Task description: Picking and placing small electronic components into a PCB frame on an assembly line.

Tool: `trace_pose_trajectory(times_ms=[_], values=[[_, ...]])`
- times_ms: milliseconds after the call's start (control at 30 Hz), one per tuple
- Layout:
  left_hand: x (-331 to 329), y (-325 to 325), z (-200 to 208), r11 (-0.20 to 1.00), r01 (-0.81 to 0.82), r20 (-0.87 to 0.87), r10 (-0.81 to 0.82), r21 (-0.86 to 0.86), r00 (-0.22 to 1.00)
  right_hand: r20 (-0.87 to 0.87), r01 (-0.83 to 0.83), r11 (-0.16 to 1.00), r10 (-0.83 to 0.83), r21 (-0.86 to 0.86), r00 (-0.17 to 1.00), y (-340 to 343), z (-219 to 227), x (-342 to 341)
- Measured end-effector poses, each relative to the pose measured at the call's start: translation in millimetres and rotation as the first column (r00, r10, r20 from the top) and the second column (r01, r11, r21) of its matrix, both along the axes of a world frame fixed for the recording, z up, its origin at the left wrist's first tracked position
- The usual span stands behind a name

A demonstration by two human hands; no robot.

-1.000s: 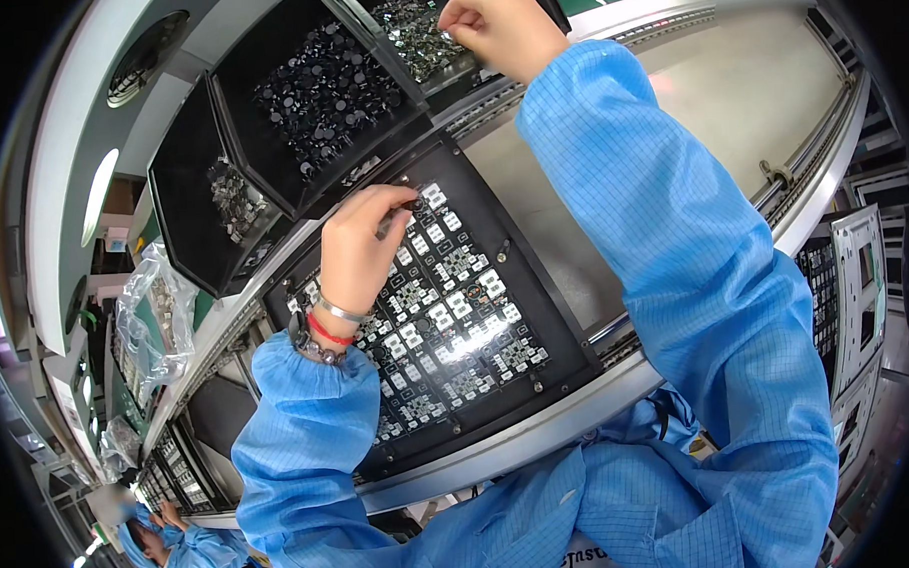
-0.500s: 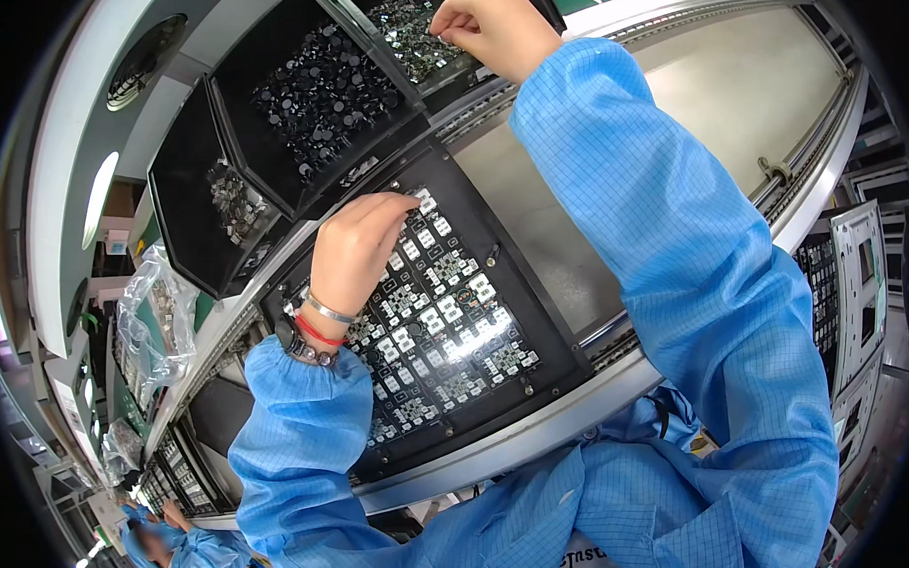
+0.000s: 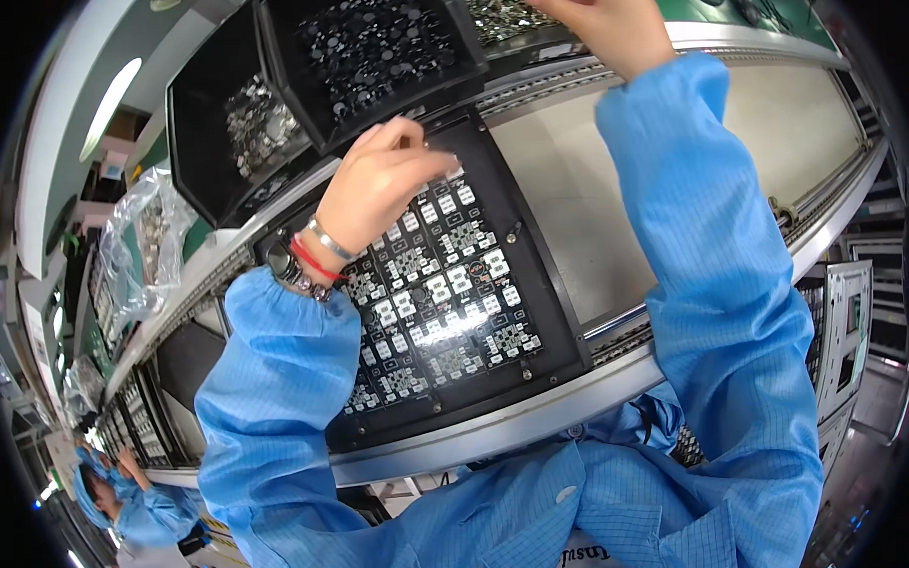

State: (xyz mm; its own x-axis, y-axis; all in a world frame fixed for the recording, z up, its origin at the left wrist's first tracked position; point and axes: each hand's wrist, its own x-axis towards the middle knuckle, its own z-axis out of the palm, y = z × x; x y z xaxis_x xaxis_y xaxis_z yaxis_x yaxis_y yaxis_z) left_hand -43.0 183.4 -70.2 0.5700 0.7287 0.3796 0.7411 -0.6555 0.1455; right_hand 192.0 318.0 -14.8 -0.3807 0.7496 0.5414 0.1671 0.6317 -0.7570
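My left hand [image 3: 376,187], with a metal band and red cord at the wrist, is over the upper part of a panel of small circuit boards [image 3: 430,300]. Its fingers are bent and partly blurred; whatever they hold, if anything, cannot be made out. The panel carries white rectangular parts and lies in a black tray [image 3: 535,281]. My right hand [image 3: 600,13] is at the top edge, beside a bin of small shiny metal pieces [image 3: 505,17]. Its fingers are drawn together, and what they may hold is too small to tell.
A black bin of dark round pieces [image 3: 381,51] stands beyond the tray, with a bin of silvery pieces [image 3: 259,126] to its left. The tray rests on a conveyor rail [image 3: 460,444]. A clear plastic bag [image 3: 148,240] lies left. A co-worker [image 3: 122,496] sits at lower left.
The view has shifted. My right hand has moved up and right, toward the top edge. My left hand's fingers have lifted and spread slightly at the panel's upper end.
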Motion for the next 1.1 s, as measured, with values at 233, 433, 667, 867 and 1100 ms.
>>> trace_pose_trajectory(times_ms=[233, 433, 667, 867, 1100], values=[[11.9, 3.5, 36.9, 0.932, -0.093, 0.072, 0.072, 0.350, 0.995, 0.209, -0.518, 0.853, 0.518, -0.061, 0.829, -91.4, -25.7, -4.7], [0.0, 54.4, 51.5, 0.874, -0.475, -0.450, 0.466, 0.100, 0.762, 0.335, -0.601, 0.773, 0.631, -0.202, 0.700, -131.3, -58.0, -15.4], [20.0, 71.5, 46.2, 0.852, -0.510, -0.407, 0.509, 0.115, 0.759, 0.377, -0.559, 0.812, 0.577, -0.170, 0.724, -129.9, -71.2, -5.5], [10.6, 73.4, 46.4, 0.836, -0.548, -0.359, 0.515, 0.011, 0.778, 0.405, -0.577, 0.816, 0.515, 0.039, 0.756, -134.5, -74.7, -6.7], [12.8, 68.9, 46.6, 0.794, -0.606, -0.310, 0.590, 0.054, 0.745, 0.283, -0.549, 0.832, 0.546, -0.076, 0.789, -126.1, -60.9, -0.9]])
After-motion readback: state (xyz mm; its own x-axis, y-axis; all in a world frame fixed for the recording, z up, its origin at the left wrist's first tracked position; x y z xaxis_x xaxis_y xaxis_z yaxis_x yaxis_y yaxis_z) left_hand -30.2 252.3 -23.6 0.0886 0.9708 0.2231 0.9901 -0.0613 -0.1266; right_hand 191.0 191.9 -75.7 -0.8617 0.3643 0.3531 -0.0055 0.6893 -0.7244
